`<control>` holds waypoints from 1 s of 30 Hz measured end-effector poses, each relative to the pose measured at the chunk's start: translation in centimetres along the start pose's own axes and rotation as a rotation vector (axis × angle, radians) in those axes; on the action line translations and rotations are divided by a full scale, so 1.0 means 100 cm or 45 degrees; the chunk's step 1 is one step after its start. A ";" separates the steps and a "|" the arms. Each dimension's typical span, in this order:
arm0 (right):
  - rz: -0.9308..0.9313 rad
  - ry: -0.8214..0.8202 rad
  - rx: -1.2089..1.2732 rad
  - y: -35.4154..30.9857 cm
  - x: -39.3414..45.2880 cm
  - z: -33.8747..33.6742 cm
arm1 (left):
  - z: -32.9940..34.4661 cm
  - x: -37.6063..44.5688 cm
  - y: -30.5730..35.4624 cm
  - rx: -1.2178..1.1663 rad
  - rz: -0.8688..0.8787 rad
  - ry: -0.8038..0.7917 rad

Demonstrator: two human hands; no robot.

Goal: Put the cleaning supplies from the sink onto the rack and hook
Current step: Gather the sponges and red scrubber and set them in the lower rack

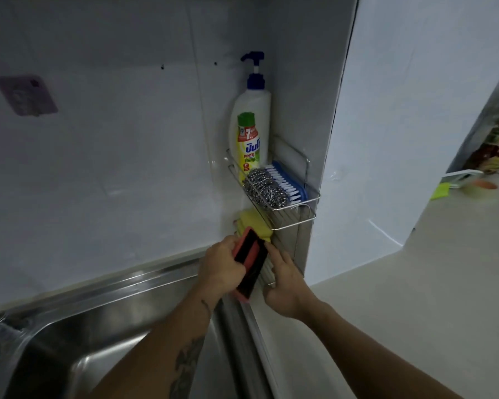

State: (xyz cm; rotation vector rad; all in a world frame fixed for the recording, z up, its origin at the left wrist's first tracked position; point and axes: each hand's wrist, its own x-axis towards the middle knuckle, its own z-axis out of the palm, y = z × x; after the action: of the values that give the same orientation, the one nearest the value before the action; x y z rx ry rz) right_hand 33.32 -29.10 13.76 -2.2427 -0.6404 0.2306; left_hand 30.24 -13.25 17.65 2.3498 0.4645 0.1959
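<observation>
A two-tier wire rack [311, 197] is fixed in the wall corner above the sink [104, 326]. Its upper shelf holds a white pump bottle [252, 110], a yellow dish-soap bottle [247, 142], a steel scourer [267, 190] and a blue brush [288, 182]. On the lower shelf lies a yellow sponge [252, 224]. My left hand [219, 264] grips a red-and-black scrubbing pad [249, 264] at the lower shelf's edge. My right hand [283, 283] touches the pad's right side and the shelf's front wire.
A purple adhesive hook [26, 95] is stuck on the white wall at far left. A beige countertop [415, 298] spreads to the right of the rack, with colourful items [473, 182] far back on it.
</observation>
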 end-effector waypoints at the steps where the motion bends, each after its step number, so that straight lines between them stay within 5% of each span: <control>1: -0.005 -0.022 0.016 -0.002 -0.007 -0.003 | 0.005 -0.003 0.004 -0.061 -0.037 -0.020; 15: 0.007 0.072 -0.312 0.014 -0.023 0.003 | 0.048 -0.007 0.010 -0.537 -0.405 -0.210; 30: -0.112 -0.261 -0.821 0.038 0.016 -0.019 | 0.055 0.004 0.001 0.418 0.089 -0.483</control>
State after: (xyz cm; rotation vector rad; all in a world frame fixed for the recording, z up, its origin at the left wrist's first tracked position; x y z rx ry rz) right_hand 36.77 -31.69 12.38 -2.8166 -1.0347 0.2343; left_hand 32.15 -16.60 13.68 2.6432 0.2413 -0.3145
